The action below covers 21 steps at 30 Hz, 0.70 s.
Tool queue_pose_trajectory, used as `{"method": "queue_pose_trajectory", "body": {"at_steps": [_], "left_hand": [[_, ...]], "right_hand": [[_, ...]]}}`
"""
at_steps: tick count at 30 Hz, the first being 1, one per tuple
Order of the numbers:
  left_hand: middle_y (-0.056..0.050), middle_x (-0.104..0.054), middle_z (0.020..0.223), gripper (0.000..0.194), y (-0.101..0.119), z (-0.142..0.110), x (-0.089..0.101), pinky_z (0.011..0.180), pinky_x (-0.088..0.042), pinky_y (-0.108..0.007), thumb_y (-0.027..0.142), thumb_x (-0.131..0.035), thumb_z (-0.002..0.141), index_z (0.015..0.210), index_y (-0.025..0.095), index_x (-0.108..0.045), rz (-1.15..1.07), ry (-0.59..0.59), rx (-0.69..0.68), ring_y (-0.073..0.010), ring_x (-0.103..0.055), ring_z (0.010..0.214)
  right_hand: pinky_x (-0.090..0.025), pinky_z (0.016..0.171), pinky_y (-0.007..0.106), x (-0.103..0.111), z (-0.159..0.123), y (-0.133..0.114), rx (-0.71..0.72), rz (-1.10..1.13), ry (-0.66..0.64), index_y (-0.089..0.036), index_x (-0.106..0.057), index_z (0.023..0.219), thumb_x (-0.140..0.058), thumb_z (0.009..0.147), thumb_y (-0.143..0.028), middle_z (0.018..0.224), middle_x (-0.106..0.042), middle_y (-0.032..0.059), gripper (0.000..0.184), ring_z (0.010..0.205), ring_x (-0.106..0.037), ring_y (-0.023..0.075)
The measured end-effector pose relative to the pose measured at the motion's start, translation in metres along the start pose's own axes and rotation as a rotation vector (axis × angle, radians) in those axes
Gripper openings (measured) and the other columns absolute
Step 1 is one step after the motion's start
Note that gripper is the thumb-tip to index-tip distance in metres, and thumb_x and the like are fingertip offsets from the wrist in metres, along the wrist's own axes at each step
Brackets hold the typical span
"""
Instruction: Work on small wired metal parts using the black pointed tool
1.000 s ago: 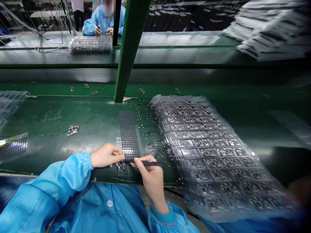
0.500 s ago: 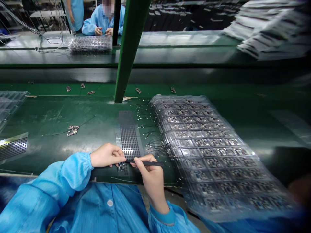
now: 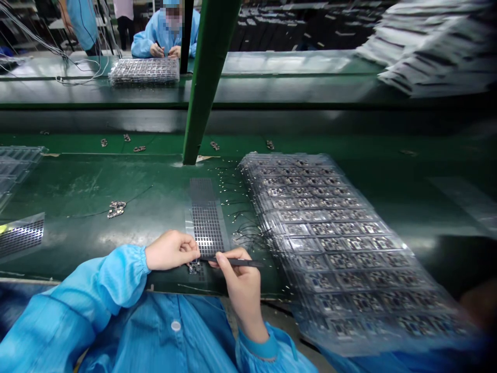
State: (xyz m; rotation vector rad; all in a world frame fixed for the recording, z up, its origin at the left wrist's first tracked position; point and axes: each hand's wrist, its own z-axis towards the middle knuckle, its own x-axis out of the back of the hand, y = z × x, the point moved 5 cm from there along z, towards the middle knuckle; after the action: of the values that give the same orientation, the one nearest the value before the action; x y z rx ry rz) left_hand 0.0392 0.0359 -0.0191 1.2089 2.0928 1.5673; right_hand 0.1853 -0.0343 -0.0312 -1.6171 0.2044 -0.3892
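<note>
My right hand grips a pair of black tweezers, which lie almost level and point left. Their tip reaches the fingertips of my left hand. The fingers of that hand are pinched on a small circuit board, partly hidden beneath them. Under and beyond both hands lies a clear sheet of small dark stickers in rows. To the right stands a stack of clear plastic trays filled with small circuit boards, their thin black wires hanging over the left edge.
Two loose boards with wires lie on the green bench at left. Another sticker sheet and clear trays are farther left. A green post rises ahead. Beyond it, boards lie on a green strip; a co-worker sits opposite.
Both hands stay nearly still at the board. The loose boards on the far green strip have shifted left. In the background, a standing person has moved left and another has come into view.
</note>
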Motion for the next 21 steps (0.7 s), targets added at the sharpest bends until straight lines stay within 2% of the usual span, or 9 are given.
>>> {"method": "queue_pose_trajectory", "body": {"at_steps": [4, 6, 9, 11, 16, 21], "left_hand": [[0.005, -0.052, 0.054, 0.012, -0.001, 0.0, 0.002, 0.045, -0.037, -0.015, 0.022, -0.055, 0.076, 0.067, 0.013, -0.055, -0.04, 0.015, 0.036, -0.0055, -0.045, 0.046], [0.005, -0.052, 0.054, 0.013, -0.002, 0.001, 0.002, 0.044, -0.038, -0.015, 0.024, -0.056, 0.076, 0.068, 0.013, -0.054, -0.076, 0.009, 0.065, -0.0058, -0.045, 0.045], [0.005, -0.051, 0.053, 0.015, -0.003, 0.0, 0.002, 0.043, -0.038, -0.016, 0.026, -0.057, 0.076, 0.069, 0.013, -0.055, -0.102, 0.006, 0.068, -0.0063, -0.046, 0.044], [0.004, -0.053, 0.053, 0.015, -0.002, -0.001, 0.002, 0.044, -0.039, -0.016, 0.026, -0.057, 0.077, 0.07, 0.013, -0.056, -0.096, 0.012, 0.052, -0.0068, -0.047, 0.045], [0.002, -0.059, 0.056, 0.016, 0.003, -0.003, 0.004, 0.05, -0.039, -0.017, 0.027, -0.059, 0.077, 0.071, 0.012, -0.062, -0.007, 0.073, -0.015, -0.0079, -0.052, 0.051], [0.0, -0.067, 0.066, 0.017, 0.005, -0.005, 0.005, 0.057, -0.043, -0.018, 0.027, -0.059, 0.077, 0.075, 0.013, -0.067, 0.081, 0.091, -0.079, -0.0108, -0.06, 0.06]], "right_hand": [[-0.053, 0.059, 0.027, 0.005, -0.001, 0.009, -0.033, 0.106, 0.041, -0.019, -0.055, 0.071, -0.065, 0.079, -0.036, 0.063, -0.062, -0.0008, 0.022, 0.057, -0.063, 0.0154], [-0.054, 0.059, 0.028, 0.005, -0.002, 0.011, -0.048, 0.151, 0.031, -0.019, -0.056, 0.08, -0.06, 0.083, -0.039, 0.068, -0.065, 0.0007, 0.021, 0.058, -0.064, 0.0154], [-0.056, 0.061, 0.032, -0.003, -0.005, 0.008, -0.101, 0.167, -0.056, -0.018, -0.055, 0.104, -0.045, 0.091, -0.044, 0.082, -0.069, 0.0065, 0.03, 0.065, -0.067, 0.018], [-0.057, 0.065, 0.033, -0.01, -0.007, 0.004, -0.104, 0.135, -0.128, -0.019, -0.054, 0.11, -0.041, 0.093, -0.042, 0.086, -0.07, 0.0076, 0.032, 0.072, -0.068, 0.0188], [-0.055, 0.069, 0.029, -0.02, -0.007, -0.006, -0.004, -0.001, -0.201, -0.021, -0.058, 0.093, -0.062, 0.082, -0.031, 0.081, -0.067, 0.0025, 0.015, 0.075, -0.066, 0.0177], [-0.053, 0.065, 0.025, -0.019, -0.006, -0.008, 0.011, -0.01, -0.192, -0.021, -0.058, 0.085, -0.064, 0.079, -0.027, 0.077, -0.064, 0.0006, 0.011, 0.071, -0.064, 0.0162]]}}
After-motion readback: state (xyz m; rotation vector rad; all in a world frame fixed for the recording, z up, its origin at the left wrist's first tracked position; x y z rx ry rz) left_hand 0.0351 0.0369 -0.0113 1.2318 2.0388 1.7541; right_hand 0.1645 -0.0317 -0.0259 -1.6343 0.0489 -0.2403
